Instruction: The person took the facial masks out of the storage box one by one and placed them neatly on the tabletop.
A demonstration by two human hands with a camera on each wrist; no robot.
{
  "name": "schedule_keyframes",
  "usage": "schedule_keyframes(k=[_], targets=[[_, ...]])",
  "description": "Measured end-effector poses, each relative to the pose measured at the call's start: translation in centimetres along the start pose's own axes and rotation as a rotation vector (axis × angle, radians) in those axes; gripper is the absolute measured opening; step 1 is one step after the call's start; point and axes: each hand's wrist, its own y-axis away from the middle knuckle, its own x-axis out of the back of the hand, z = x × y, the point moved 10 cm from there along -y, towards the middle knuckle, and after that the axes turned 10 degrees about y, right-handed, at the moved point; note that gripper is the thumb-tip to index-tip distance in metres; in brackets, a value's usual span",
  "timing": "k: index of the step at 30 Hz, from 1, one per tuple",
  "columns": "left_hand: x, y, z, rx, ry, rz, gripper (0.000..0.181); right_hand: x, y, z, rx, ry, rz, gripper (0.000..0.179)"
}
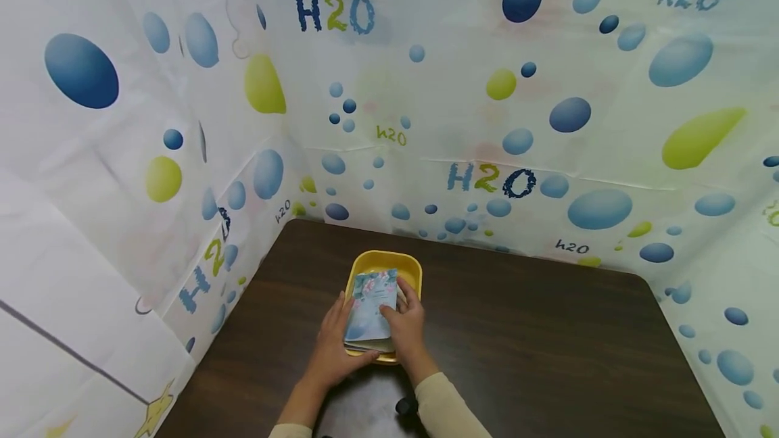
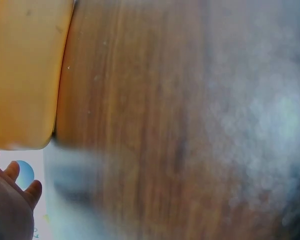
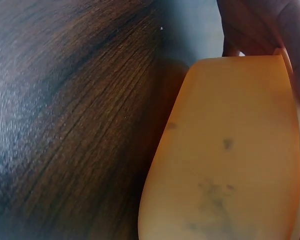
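A light blue booklet with pink flowers lies in a yellow plastic tray; greyish page or booklet edges show under its near end. My right hand pinches the booklet at its right side, thumb on the cover and the other fingers partly hidden at the edge. Along the left side, my left hand rests with fingers extended and the thumb stretched across the near end. The left wrist view shows the tray's outer wall with fingertips below it. In the right wrist view, fingers overlap the tray's rim.
A dark brown wooden table carries the tray near its left part. White sheeting printed with blue and green drops rises behind and on both sides. A small black object shows beside the right wrist.
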Motion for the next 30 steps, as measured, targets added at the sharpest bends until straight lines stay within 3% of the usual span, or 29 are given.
schedule_keyframes(k=[7, 12, 17, 25, 30], targets=[[0.3, 0.5, -0.2, -0.007, 0.000, 0.015, 0.113, -0.8, 0.2, 0.7, -0.021, 0.115, -0.030, 0.054], [0.3, 0.9, -0.5, 0.005, 0.004, 0.012, 0.114, -1.3, 0.7, 1.1, -0.039, 0.165, -0.073, 0.055], [0.2, 0.9, -0.4, 0.014, -0.002, 0.014, 0.113, -1.1, 0.6, 0.6, 0.002, 0.193, -0.052, 0.057], [0.5, 0.4, 0.1, -0.030, -0.037, 0.050, 0.114, -0.9, 0.3, 0.1, 0.006, 0.192, -0.046, 0.057], [0.3, 0.2, -0.4, 0.013, -0.032, 0.030, 0.116, -0.5, 0.2, -0.3, 0.005, 0.194, -0.012, 0.056]])
